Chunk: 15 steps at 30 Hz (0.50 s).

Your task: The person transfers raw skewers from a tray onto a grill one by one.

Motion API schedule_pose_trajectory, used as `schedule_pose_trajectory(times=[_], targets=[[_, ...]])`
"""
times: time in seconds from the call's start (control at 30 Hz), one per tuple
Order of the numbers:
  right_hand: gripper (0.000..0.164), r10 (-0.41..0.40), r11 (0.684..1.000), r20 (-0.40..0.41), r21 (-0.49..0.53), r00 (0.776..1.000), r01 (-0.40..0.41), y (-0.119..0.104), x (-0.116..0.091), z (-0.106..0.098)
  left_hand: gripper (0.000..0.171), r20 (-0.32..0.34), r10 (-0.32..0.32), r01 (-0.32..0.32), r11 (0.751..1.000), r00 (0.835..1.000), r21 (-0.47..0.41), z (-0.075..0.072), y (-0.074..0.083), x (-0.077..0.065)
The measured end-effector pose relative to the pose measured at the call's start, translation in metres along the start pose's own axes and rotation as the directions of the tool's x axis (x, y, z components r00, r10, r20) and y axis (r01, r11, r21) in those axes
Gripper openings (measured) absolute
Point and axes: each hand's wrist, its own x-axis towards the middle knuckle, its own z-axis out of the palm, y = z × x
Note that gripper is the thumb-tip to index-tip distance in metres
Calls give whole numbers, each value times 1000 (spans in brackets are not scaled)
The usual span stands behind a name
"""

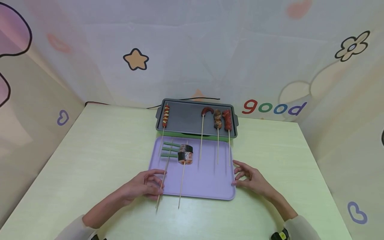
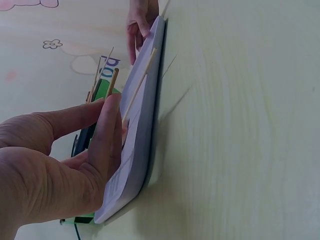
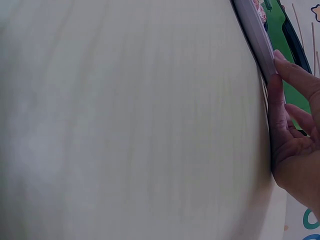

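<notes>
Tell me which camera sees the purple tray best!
The head view: nearly the whole purple tray shows from above. Left wrist: slanted, partly behind the left hand. Right wrist: just a narrow strip, by the right hand.

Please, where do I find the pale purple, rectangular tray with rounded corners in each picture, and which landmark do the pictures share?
Head: the pale purple, rectangular tray lies just below centre.
Left wrist: it slants from top centre to lower left, partly behind the left hand.
Right wrist: only its edge shows, upper right.
Shared landmark: the green-sided, dark-topped rectangular grill beside it.
</notes>
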Motion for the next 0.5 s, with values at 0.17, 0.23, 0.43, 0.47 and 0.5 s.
schedule_pose_trajectory(times=[0.17,0.23,0.43,0.47,0.5], targets=[[77,-4,1000,3,3,1000,4,0,0,0,72,32,4,-4,1000,999,0,1,2,-5],[77,-4,1000,3,4,1000,4,0,0,0,73,38,3,-3,1000,999,-4,1,3,-6],[78,-7,1000,3,8,1000,7,1,-1,0,72,48,4,-4,1000,999,4,3,6,-10],[77,-9,1000,3,7,1000,9,1,-1,0,72,50,4,-4,1000,999,6,4,6,-10],[77,-10,1000,2,8,1000,10,1,-1,0,72,53,4,-5,1000,999,8,4,7,-11]])
